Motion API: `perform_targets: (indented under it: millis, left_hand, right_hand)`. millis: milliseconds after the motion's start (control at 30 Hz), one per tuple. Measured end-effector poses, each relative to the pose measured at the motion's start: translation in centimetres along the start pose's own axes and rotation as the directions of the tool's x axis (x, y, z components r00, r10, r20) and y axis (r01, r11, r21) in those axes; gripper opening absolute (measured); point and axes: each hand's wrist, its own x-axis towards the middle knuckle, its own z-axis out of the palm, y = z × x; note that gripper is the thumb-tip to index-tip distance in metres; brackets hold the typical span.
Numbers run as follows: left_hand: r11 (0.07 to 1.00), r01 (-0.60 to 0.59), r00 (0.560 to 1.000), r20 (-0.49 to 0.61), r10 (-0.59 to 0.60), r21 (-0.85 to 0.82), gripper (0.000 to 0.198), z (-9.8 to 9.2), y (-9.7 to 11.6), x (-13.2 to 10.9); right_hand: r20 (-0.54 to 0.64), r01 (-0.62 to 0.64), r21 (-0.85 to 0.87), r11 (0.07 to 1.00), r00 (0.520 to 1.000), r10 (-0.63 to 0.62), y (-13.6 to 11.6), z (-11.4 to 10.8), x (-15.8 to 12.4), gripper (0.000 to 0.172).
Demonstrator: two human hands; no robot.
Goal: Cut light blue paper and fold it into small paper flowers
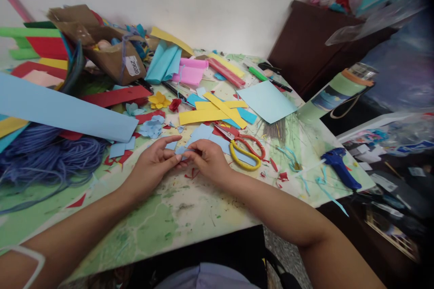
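Note:
Between my two hands is a small piece of light blue paper (181, 150), partly hidden by the fingers. My left hand (158, 158) pinches its left side between thumb and fingers. On the other side, the fingertips of my right hand (208, 158) are closed on the same piece. Just beyond them lie flat light blue paper pieces (201, 133). Scissors (246, 148) with one red and one yellow handle rest to the right of my right hand, blades pointing away to the left. Crumpled light blue paper petals (152, 127) sit beyond my left hand.
Yellow paper strips (213, 110) lie crossed behind the hands. Blue yarn (50, 158) and a long light blue strip (68, 106) fill the left. A blue glue gun (341, 169) lies at the right edge, near a bottle (339, 92). A cardboard box (108, 52) stands behind.

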Motion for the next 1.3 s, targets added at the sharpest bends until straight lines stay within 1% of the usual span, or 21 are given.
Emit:
perform_targets:
  millis: [100,200,267,367,400,467,533,600,633,667,700,767,833,867,933,1000,1067,1133,1200,1300]
  left_hand:
    - [1.0,0.012,0.999,0.03,-0.012,0.0,0.058,0.0,0.0,0.0]
    - [1.0,0.009,0.999,0.037,-0.009,0.0,0.058,0.0,0.0,0.0]
    - [1.0,0.002,0.999,0.034,-0.002,0.004,0.058,0.0,0.0,0.0]
    - [1.0,0.002,1.0,0.031,-0.001,-0.016,0.058,-0.1,-0.1,0.1]
    - [0.999,0.004,1.0,0.029,-0.003,-0.033,0.058,-0.1,-0.2,0.1]
    - [0.997,0.008,1.0,0.019,-0.007,-0.078,0.055,-0.3,-0.4,0.3]
    - [0.993,0.009,1.0,-0.014,-0.011,-0.121,0.051,-0.4,-0.6,0.6]
    - [0.99,-0.003,0.998,-0.063,-0.006,-0.14,0.047,-0.5,-0.6,0.8]
    - [0.991,-0.012,0.996,-0.086,0.0,-0.133,0.046,-0.5,-0.6,0.8]
    - [0.994,-0.023,0.994,-0.108,0.011,-0.111,0.045,-0.5,-0.6,0.8]
    - [0.997,-0.037,0.992,-0.127,0.028,-0.074,0.045,-0.5,-0.5,0.8]
    - [0.997,-0.075,0.985,-0.153,0.078,0.028,0.045,-0.5,-0.4,0.6]
    - [0.985,-0.109,0.978,-0.165,0.13,0.132,0.042,-0.4,-0.4,0.3]
    - [0.978,-0.12,0.975,-0.166,0.148,0.17,0.04,-0.4,-0.4,0.2]
    - [0.968,-0.132,0.97,-0.173,0.17,0.214,0.038,-0.4,-0.5,0.0]
    - [0.963,-0.149,0.963,-0.189,0.194,0.225,0.039,-0.5,-0.6,0.1]
    - [0.963,-0.166,0.954,-0.212,0.212,0.213,0.037,-0.7,-0.7,0.4]
    - [0.962,-0.173,0.952,-0.213,0.218,0.211,0.029,-0.9,-0.6,0.7]
    - [0.956,-0.17,0.96,-0.181,0.216,0.24,0.02,-1.1,-0.5,0.9]
    - [0.937,-0.174,0.97,-0.112,0.216,0.301,0.019,-1.0,-0.4,0.7]
  right_hand:
    - [-0.014,0.021,0.004,1.0,1.0,-0.021,-0.1,0.0,0.0,0.012]
    - [-0.042,0.013,0.028,1.0,0.999,-0.012,-0.2,0.0,0.0,0.013]
    - [-0.028,-0.03,0.088,0.996,0.999,0.032,-0.1,0.1,0.0,0.013]
    - [0.027,-0.121,0.213,0.969,0.993,0.118,0.0,0.3,0.0,0.012]
    - [0.021,-0.127,0.24,0.963,0.992,0.125,0.0,0.3,0.0,0.012]
    - [-0.042,-0.066,0.252,0.965,0.996,0.079,0.0,0.2,0.1,0.012]
    - [-0.11,0.048,0.225,0.973,0.994,-0.023,-0.2,0.1,0.1,0.012]
    - [-0.127,0.134,0.203,0.97,0.986,-0.109,-0.4,-0.2,0.1,0.013]
    - [-0.127,0.149,0.206,0.967,0.984,-0.125,-0.6,-0.3,0.0,0.016]
    - [-0.123,0.137,0.22,0.966,0.986,-0.112,-0.7,-0.5,0.0,0.02]
    - [-0.115,0.1,0.251,0.963,0.991,-0.073,-0.8,-0.5,-0.1,0.026]
    - [-0.067,-0.028,0.336,0.941,0.996,0.054,-0.9,-0.5,-0.3,0.034]
    - [0.04,-0.167,0.384,0.908,0.986,0.164,-0.8,-0.4,-0.3,0.035]
    - [0.097,-0.222,0.384,0.896,0.975,0.2,-0.7,-0.2,-0.4,0.034]
    - [0.194,-0.305,0.364,0.88,0.949,0.249,-0.5,0.0,-0.4,0.032]
    - [0.248,-0.362,0.369,0.856,0.926,0.285,-0.5,0.2,-0.4,0.03]
    - [0.256,-0.369,0.381,0.848,0.923,0.287,-0.5,0.3,-0.4,0.028]
    - [0.222,-0.323,0.347,0.881,0.94,0.257,-0.6,0.2,-0.5,0.024]
    - [0.18,-0.257,0.275,0.926,0.96,0.213,-0.7,0.0,-0.5,0.023]
    - [0.165,-0.194,0.201,0.96,0.973,0.162,-0.9,-0.2,-0.6,0.023]
